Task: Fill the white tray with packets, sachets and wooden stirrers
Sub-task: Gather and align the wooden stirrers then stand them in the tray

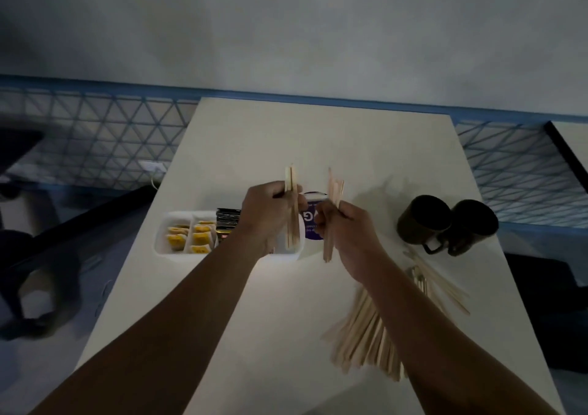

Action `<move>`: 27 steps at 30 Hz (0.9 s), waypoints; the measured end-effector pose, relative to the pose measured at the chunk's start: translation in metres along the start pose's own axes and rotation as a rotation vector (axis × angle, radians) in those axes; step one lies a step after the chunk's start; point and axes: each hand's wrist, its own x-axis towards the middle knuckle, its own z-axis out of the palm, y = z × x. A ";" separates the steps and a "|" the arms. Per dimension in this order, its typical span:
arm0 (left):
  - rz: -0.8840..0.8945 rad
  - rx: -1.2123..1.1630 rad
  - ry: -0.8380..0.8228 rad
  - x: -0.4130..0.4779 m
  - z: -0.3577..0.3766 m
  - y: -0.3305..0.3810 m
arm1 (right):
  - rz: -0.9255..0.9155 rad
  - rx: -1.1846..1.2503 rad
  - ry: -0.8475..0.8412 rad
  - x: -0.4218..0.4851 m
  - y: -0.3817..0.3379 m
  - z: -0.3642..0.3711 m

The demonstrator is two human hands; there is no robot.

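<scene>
Bench [350, 147] carries the white tray [159, 242], left of centre. Both forearms extend forward. Left hand [267, 217], over the tray's right end, has fingers clamped on upright stirrers [292, 179]. Right hand [346, 230] fingers grip a second bundle [334, 185].

Left hand [270, 214], right hand [345, 223] grip stirrers [292, 210] over white tray [165, 249].

A pale table [318, 134] carries two dark mugs [424, 220] on its right side, touching each other with handles toward the near edge, and a purple carton [310, 225] near its middle. Behind it a blue lattice [95, 134] runs along the foot of a grey wall [286, 32]. A dark, blurred chair [41, 287] stands left of the table.
</scene>
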 end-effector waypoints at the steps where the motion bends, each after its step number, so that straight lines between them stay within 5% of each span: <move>1: 0.023 0.007 0.031 0.003 -0.003 -0.002 | -0.006 0.009 0.007 0.004 -0.001 0.006; 11: 0.115 0.083 0.187 0.008 -0.007 -0.025 | -0.079 0.106 0.030 0.028 0.009 0.049; 27: 0.161 0.406 0.221 0.020 -0.002 -0.035 | -0.205 -0.417 -0.029 0.036 0.022 0.049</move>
